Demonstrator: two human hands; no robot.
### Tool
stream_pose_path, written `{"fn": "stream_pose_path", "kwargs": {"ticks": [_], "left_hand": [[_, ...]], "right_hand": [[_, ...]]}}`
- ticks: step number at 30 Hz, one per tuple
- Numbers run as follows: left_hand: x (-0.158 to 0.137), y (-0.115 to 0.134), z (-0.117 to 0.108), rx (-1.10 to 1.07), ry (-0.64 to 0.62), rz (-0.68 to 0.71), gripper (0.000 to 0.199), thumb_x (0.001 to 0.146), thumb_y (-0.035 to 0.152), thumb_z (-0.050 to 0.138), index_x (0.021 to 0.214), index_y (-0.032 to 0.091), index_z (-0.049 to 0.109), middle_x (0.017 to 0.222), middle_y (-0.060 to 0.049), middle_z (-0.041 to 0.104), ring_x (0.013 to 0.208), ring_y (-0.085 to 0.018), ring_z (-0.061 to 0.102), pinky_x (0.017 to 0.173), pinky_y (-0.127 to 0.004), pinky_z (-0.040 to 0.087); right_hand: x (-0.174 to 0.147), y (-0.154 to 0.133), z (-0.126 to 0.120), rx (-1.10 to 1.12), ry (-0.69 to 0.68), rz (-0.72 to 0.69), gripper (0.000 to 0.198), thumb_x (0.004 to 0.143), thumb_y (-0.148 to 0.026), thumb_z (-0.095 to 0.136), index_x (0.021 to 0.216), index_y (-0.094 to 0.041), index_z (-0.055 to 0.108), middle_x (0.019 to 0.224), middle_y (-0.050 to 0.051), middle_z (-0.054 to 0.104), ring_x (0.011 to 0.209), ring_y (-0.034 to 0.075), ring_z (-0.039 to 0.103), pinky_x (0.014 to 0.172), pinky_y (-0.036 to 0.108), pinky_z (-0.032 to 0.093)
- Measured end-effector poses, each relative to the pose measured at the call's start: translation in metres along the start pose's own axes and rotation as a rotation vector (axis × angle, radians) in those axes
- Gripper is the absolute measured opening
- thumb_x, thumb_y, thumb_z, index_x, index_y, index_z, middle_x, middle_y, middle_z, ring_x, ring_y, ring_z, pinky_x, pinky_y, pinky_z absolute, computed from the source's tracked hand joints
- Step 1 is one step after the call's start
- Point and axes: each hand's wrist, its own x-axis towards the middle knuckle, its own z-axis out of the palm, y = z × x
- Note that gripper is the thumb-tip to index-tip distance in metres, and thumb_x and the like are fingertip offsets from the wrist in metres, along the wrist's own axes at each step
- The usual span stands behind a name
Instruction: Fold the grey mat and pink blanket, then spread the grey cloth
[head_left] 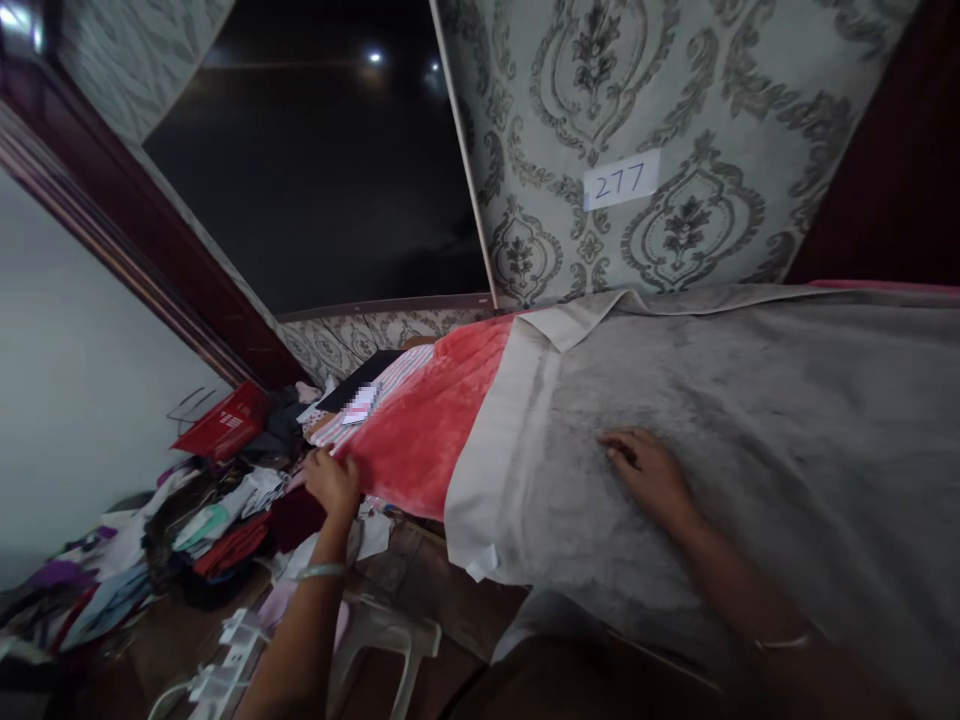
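A grey blanket (675,380) with a pale border lies spread over a raised surface. Its near left corner carries a small white tag (482,563). Past the border shows a red plush blanket (420,430), and beyond that a striped cloth (405,372). My left hand (334,482) is at the near left edge of the red blanket and striped cloth, fingers apart and slightly bent. Over the grey blanket, my right hand (651,475) rests with its fingers loosely bent, thumb apart from them; no held cloth shows. A bracelet circles each wrist.
Heaped clothes (202,530) cover the floor at left, beside a red bag (225,420). A white plastic stool (390,640) and a power strip (232,660) stand below. Behind are a large dark screen (322,160) and patterned wall with a "277" paper (621,181). A blurred phone-like item (361,403) lies on the cloth.
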Motion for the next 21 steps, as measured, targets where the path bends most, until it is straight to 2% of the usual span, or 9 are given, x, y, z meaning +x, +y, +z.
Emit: {"fn": "stream_pose_path", "kwargs": {"ticks": [3, 6, 8, 10, 13, 16, 18, 21], "left_hand": [[-0.027, 0.034, 0.01, -0.099, -0.091, 0.125, 0.02, 0.086, 0.03, 0.051, 0.099, 0.021, 0.063, 0.106, -0.012, 0.067, 0.106, -0.03, 0.062, 0.091, -0.041, 0.05], [-0.058, 0.075, 0.027, -0.263, -0.342, 0.246, 0.024, 0.089, 0.041, 0.049, 0.096, 0.024, 0.064, 0.095, -0.008, 0.071, 0.09, -0.025, 0.066, 0.083, -0.035, 0.052], [-0.073, 0.096, 0.04, -0.308, -0.46, 0.25, 0.03, 0.087, 0.047, 0.053, 0.099, 0.023, 0.065, 0.093, -0.008, 0.072, 0.085, -0.025, 0.068, 0.078, -0.035, 0.052], [-0.08, 0.109, 0.051, -0.309, -0.493, 0.214, 0.034, 0.083, 0.049, 0.058, 0.103, 0.022, 0.064, 0.096, -0.01, 0.074, 0.089, -0.027, 0.07, 0.078, -0.036, 0.052], [-0.076, 0.116, 0.063, -0.348, -0.469, 0.138, 0.032, 0.078, 0.046, 0.063, 0.098, 0.021, 0.063, 0.098, -0.011, 0.075, 0.094, -0.029, 0.07, 0.08, -0.037, 0.052], [-0.068, 0.115, 0.07, -0.439, -0.487, 0.102, 0.022, 0.077, 0.045, 0.061, 0.08, 0.023, 0.06, 0.08, -0.007, 0.072, 0.079, -0.026, 0.07, 0.071, -0.035, 0.051], [-0.066, 0.113, 0.07, -0.514, -0.502, 0.091, 0.025, 0.076, 0.048, 0.06, 0.073, 0.024, 0.057, 0.072, -0.005, 0.069, 0.072, -0.024, 0.068, 0.067, -0.034, 0.051], [-0.067, 0.115, 0.067, -0.64, -0.556, 0.049, 0.035, 0.071, 0.056, 0.064, 0.08, 0.023, 0.062, 0.08, -0.006, 0.072, 0.077, -0.025, 0.069, 0.066, -0.034, 0.053]], "right_hand": [[0.001, 0.0, 0.0, -0.003, -0.011, 0.017, 0.028, 0.079, -0.028, 0.048, 0.09, -0.022, 0.073, 0.097, 0.009, 0.071, 0.093, 0.024, 0.063, 0.079, 0.037, 0.051], [0.003, -0.001, -0.001, -0.004, -0.033, 0.036, 0.028, 0.078, -0.026, 0.049, 0.092, -0.022, 0.073, 0.097, 0.009, 0.071, 0.09, 0.023, 0.063, 0.077, 0.036, 0.051], [0.004, -0.002, -0.002, 0.009, -0.041, 0.036, 0.027, 0.078, -0.024, 0.049, 0.091, -0.022, 0.073, 0.096, 0.008, 0.071, 0.09, 0.022, 0.063, 0.08, 0.036, 0.052], [0.004, -0.004, -0.002, 0.025, -0.041, 0.033, 0.026, 0.077, -0.022, 0.05, 0.09, -0.024, 0.073, 0.095, 0.007, 0.071, 0.091, 0.022, 0.063, 0.082, 0.036, 0.052], [0.005, -0.005, 0.0, 0.043, -0.024, 0.031, 0.025, 0.078, -0.021, 0.05, 0.089, -0.024, 0.072, 0.097, 0.007, 0.071, 0.095, 0.023, 0.064, 0.084, 0.036, 0.052], [0.005, -0.005, 0.001, 0.058, -0.023, 0.026, 0.025, 0.078, -0.02, 0.05, 0.09, -0.022, 0.072, 0.099, 0.008, 0.071, 0.096, 0.023, 0.065, 0.085, 0.037, 0.052], [0.006, -0.005, 0.002, 0.06, -0.025, 0.026, 0.025, 0.078, -0.019, 0.05, 0.089, -0.022, 0.072, 0.099, 0.008, 0.071, 0.095, 0.023, 0.065, 0.085, 0.037, 0.052], [0.007, -0.006, 0.001, 0.049, -0.027, 0.026, 0.026, 0.078, -0.017, 0.05, 0.09, -0.023, 0.072, 0.099, 0.007, 0.071, 0.094, 0.022, 0.065, 0.085, 0.037, 0.053]]}}
